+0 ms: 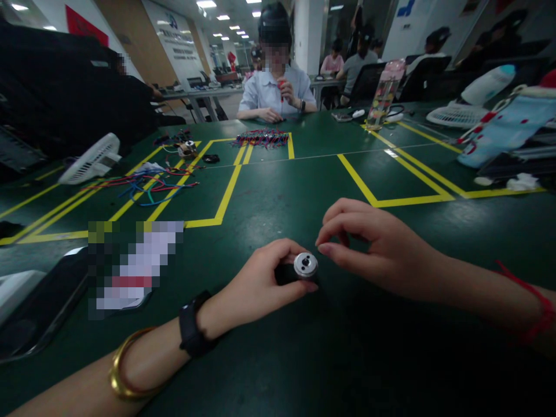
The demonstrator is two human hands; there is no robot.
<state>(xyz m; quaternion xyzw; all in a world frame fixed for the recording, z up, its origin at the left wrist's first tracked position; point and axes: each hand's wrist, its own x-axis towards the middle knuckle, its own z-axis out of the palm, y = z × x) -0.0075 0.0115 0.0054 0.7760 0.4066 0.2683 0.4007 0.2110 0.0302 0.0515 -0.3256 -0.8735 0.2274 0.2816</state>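
Observation:
My left hand [264, 272] is wrapped round a small round metal part [306, 264], gripping it between thumb and fingers. Its silver end face points up toward me and shows a dark centre hole with smaller holes beside it; it looks like the end of a small motor. Just to the right, apart from the part, my right hand [373, 246] is held in a pinch, thumb and index fingertip together. Whatever may be between those fingertips is too small to make out.
A green table [278, 197] carries yellow tape lines. Loose wires [160, 182], a white fan [93, 159] and a phone-like dark slab [52, 301] lie left. A wire bundle [263, 138] lies before a co-worker [278, 87] with a screwdriver. Right stand a bottle [382, 98] and a blue bag [504, 127].

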